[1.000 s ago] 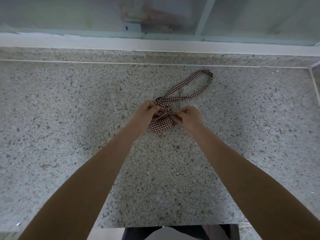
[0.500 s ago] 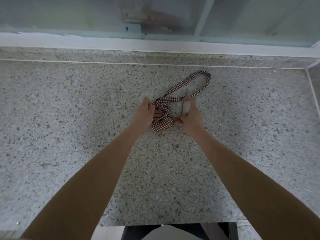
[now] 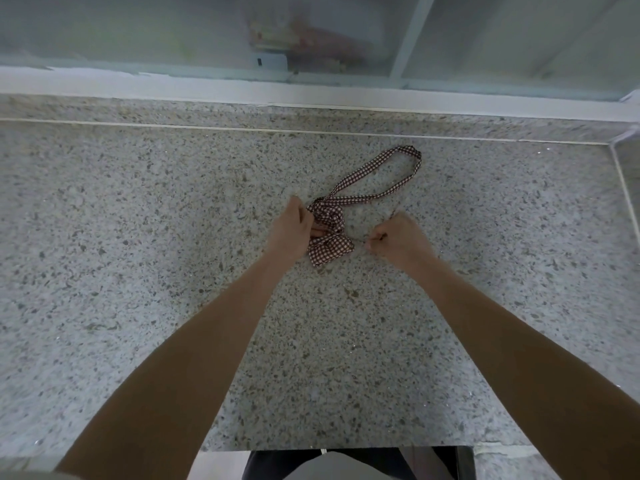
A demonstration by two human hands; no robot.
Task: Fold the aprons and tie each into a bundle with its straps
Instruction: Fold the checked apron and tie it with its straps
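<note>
A small rolled bundle of red-and-white checked apron (image 3: 330, 245) lies on the speckled stone counter (image 3: 138, 237). Its neck strap (image 3: 384, 176) trails away to the far right in a long loop. My left hand (image 3: 291, 228) presses against the bundle's left side, fingers gripping the cloth. My right hand (image 3: 398, 239) is a fist a little to the right of the bundle, pinching a thin strap (image 3: 360, 238) pulled taut from the bundle. The strap's far end runs behind my right hand.
A raised stone ledge and white window frame (image 3: 311, 93) run along the counter's far side, with frosted glass behind. A wall edge (image 3: 623, 188) bounds the counter on the right. The counter's near edge (image 3: 311, 448) sits just above my dark trousers.
My right hand has moved right, away from the bundle, drawing the thin strap tight. My left hand stays on the bundle. The bundle looks more cinched.
</note>
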